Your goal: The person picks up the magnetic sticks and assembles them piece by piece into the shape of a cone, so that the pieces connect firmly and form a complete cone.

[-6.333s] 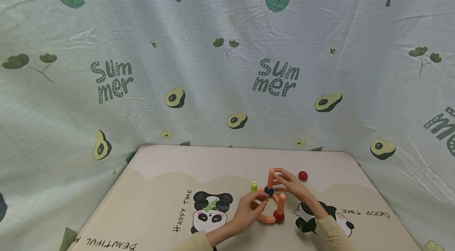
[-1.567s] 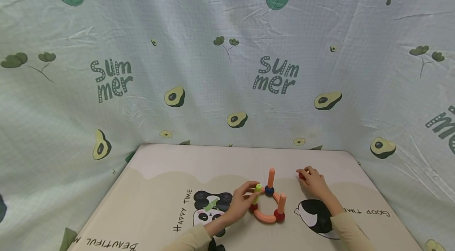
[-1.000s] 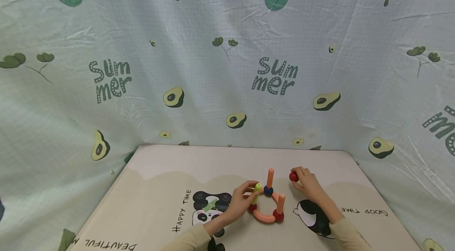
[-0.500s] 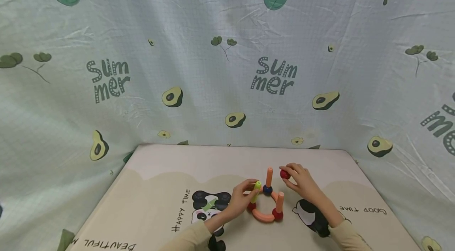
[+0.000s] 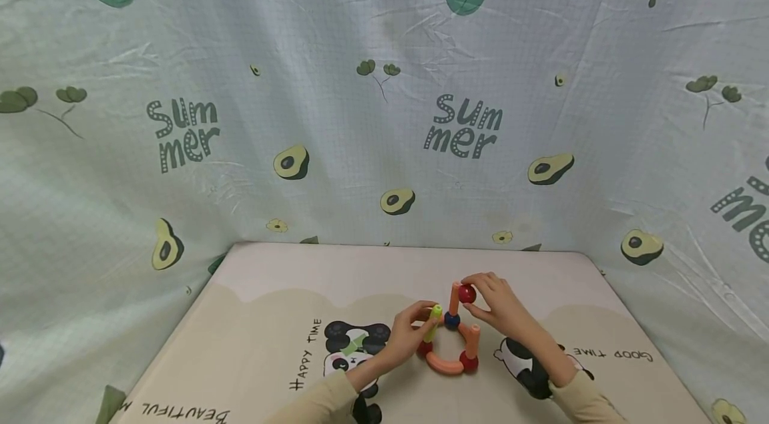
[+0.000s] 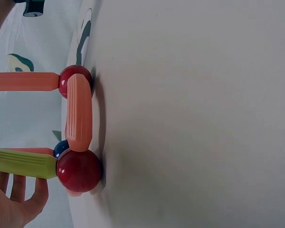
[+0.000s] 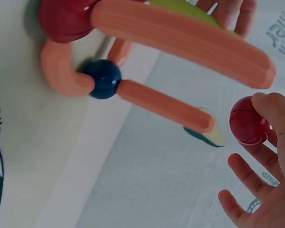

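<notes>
A ring of curved orange pieces (image 5: 444, 365) joined by balls lies on the table. From its blue ball (image 5: 452, 321) and a red ball (image 5: 469, 362), straight orange rods (image 5: 472, 340) stand up. My left hand (image 5: 404, 336) pinches the yellow-green rod (image 6: 23, 163), which rises from another red ball (image 6: 79, 171) at the ring's left. With thumb and fingers, my right hand (image 5: 500, 307) holds a loose red ball (image 7: 248, 120). In the right wrist view a small gap shows between that ball and the tip of the rod (image 7: 166, 105) on the blue ball.
The table cover (image 5: 264, 317) has printed pandas (image 5: 351, 347) and lettering. Behind the table hangs a pale curtain (image 5: 336, 110) with leaf and avocado prints.
My right hand let go of the back orange rod, picked the red ball off the table and carried it left beside that rod's top. My left hand moved onto the yellow-green rod and stays there.
</notes>
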`<state>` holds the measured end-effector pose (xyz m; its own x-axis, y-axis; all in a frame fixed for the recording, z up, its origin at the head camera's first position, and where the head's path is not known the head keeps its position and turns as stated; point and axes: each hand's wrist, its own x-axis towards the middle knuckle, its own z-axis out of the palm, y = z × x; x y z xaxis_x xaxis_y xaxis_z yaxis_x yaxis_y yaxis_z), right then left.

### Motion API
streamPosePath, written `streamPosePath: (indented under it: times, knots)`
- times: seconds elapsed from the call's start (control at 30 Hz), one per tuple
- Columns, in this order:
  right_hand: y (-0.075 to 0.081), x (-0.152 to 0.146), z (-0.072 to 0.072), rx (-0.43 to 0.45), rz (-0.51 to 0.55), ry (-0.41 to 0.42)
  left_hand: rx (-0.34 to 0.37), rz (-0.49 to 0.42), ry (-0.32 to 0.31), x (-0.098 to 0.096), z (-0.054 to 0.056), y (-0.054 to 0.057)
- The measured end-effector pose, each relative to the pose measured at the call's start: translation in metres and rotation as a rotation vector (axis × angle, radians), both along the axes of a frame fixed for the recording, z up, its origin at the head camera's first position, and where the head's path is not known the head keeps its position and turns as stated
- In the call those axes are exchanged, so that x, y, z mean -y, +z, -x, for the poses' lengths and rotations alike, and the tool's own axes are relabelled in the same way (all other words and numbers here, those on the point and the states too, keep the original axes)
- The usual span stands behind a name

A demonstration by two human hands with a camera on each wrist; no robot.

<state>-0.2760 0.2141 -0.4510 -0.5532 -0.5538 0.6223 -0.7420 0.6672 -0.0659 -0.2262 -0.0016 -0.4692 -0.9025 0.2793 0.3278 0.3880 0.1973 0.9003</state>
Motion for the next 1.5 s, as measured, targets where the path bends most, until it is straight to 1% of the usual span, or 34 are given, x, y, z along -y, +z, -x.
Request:
streamPosePath:
  times: [0.2,0.4,0.5,0.63,0.87,1.13,1.5]
  knots:
    - [0.010,0.013,-0.006,0.035,-0.011,0.039,0.017,-0.003,0.003,0.001,0.001,0.000]
    - [0.016,0.024,-0.007,0.006,-0.031,0.082,0.005,-0.003,-0.006,0.002,0.003,0.000]
    - [0.016,0.028,-0.008,0.010,-0.041,0.095,0.001,-0.003,-0.014,0.003,0.003,0.000]
    - [0.015,0.033,-0.008,0.021,-0.054,0.105,0.005,-0.007,-0.019,0.003,0.004,-0.003]
    - [0.012,0.037,-0.007,0.004,-0.045,0.117,-0.001,-0.021,-0.033,0.003,0.005,-0.005]
    - [0.008,0.039,-0.006,0.028,-0.043,0.116,-0.009,-0.018,-0.031,0.003,0.005,-0.004]
    - [0.006,0.040,-0.006,0.017,-0.060,0.109,-0.009,-0.022,-0.025,0.004,0.004,-0.003]
